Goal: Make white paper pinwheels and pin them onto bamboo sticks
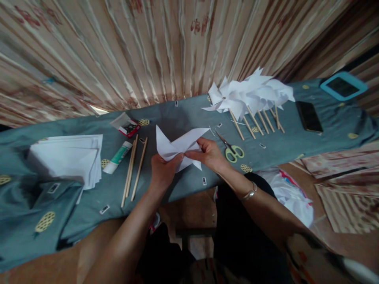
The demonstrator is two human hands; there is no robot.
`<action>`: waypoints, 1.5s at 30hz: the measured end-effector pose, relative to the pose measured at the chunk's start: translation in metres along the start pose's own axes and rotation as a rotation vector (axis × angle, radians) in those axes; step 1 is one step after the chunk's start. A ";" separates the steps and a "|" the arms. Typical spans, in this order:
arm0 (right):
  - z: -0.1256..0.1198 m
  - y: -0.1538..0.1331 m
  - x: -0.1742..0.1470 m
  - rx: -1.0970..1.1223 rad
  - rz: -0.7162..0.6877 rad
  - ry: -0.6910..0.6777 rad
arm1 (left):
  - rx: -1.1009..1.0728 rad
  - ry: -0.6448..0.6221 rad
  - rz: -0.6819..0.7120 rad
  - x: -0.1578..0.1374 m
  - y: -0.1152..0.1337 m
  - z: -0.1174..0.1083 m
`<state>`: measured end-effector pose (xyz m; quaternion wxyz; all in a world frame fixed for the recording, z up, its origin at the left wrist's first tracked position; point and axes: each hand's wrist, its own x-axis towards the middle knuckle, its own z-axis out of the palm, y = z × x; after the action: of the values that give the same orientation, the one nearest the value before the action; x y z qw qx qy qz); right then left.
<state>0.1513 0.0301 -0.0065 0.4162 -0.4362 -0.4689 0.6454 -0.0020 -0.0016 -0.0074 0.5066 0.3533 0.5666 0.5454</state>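
Observation:
A white paper pinwheel (pixel 189 139) with pointed blades is held up over the cloth-covered table. My left hand (pixel 166 167) is closed on its lower left side, the thumb pressed near the centre. From the right, my right hand (pixel 209 153) pinches the paper, its fingertips meeting my left thumb at the middle; whether a pin sits between them is hidden. Green-handled scissors (pixel 233 152) lie just right of my right hand. Left of my left hand are several wooden sticks (pixel 138 171) and a green and white glue stick (pixel 118 157).
A stack of white paper (pixel 66 157) lies at left, near an open red packet (pixel 128 128) of small dark pieces. Finished pinwheels on sticks (pixel 251 94) lie at the back right. Beyond are a phone (pixel 309 116) and a blue-framed device (pixel 343 86). A curtain (pixel 166 51) hangs behind the table.

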 end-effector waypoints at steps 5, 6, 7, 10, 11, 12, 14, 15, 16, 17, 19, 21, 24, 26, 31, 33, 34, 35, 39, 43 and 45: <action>0.002 -0.006 -0.007 -0.005 0.003 -0.010 | -0.040 -0.029 -0.025 -0.002 0.005 -0.002; 0.001 -0.007 -0.007 0.002 -0.004 0.002 | -0.049 -0.023 -0.025 -0.002 0.006 -0.003; -0.001 -0.007 -0.006 0.000 -0.024 0.042 | -0.063 -0.011 -0.020 -0.001 0.008 -0.004; -0.007 -0.005 -0.001 -0.048 -0.078 0.188 | -0.125 0.060 -0.001 0.001 0.018 -0.013; -0.008 -0.002 0.002 -0.071 -0.083 0.203 | -0.143 0.092 0.008 0.002 0.022 -0.017; -0.009 0.001 0.004 -0.095 -0.087 0.205 | -0.158 0.130 0.022 0.004 0.027 -0.023; -0.006 0.009 0.007 -0.153 -0.098 0.181 | -0.177 0.210 0.066 0.007 0.037 -0.037; -0.003 0.013 0.008 -0.189 -0.103 0.162 | -0.195 0.251 0.098 0.010 0.043 -0.046; 0.002 0.017 0.009 -0.230 -0.108 0.137 | -0.222 0.291 0.133 0.012 0.048 -0.055; 0.008 0.020 0.009 -0.275 -0.113 0.108 | -0.254 0.367 0.172 0.014 0.054 -0.065; 0.021 0.023 0.012 -0.378 -0.136 0.035 | -0.320 0.493 0.221 0.017 0.066 -0.084; 0.037 0.020 0.019 -0.502 -0.205 -0.049 | -0.359 0.575 0.280 0.018 0.077 -0.102; 0.063 0.006 0.040 -0.736 -0.408 -0.120 | -0.408 0.598 0.383 0.015 0.089 -0.124; 0.081 -0.005 0.061 -0.891 -0.502 -0.114 | -0.416 0.588 0.409 0.012 0.093 -0.135; 0.124 -0.021 0.112 -1.172 -0.623 -0.157 | -0.398 0.556 0.386 0.006 0.095 -0.148; 0.135 -0.021 0.126 -1.254 -0.688 -0.194 | -0.388 0.561 0.376 0.005 0.094 -0.149; 0.139 -0.021 0.131 -1.294 -0.714 -0.220 | -0.387 0.568 0.374 0.005 0.094 -0.149; 0.142 -0.021 0.136 -1.334 -0.732 -0.248 | -0.395 0.575 0.373 0.005 0.094 -0.148; 0.148 -0.021 0.150 -1.475 -0.730 -0.353 | -0.481 0.590 0.349 0.006 0.094 -0.145; 0.151 -0.021 0.160 -1.498 -0.706 -0.408 | -0.520 0.607 0.330 0.006 0.095 -0.141; 0.152 -0.020 0.164 -1.465 -0.707 -0.429 | -0.516 0.603 0.322 0.006 0.094 -0.138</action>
<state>-0.0358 0.1526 0.0118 0.1074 -0.2913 -0.9473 0.0785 -0.1505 -0.0171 0.0683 0.2983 0.1237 0.4721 0.8203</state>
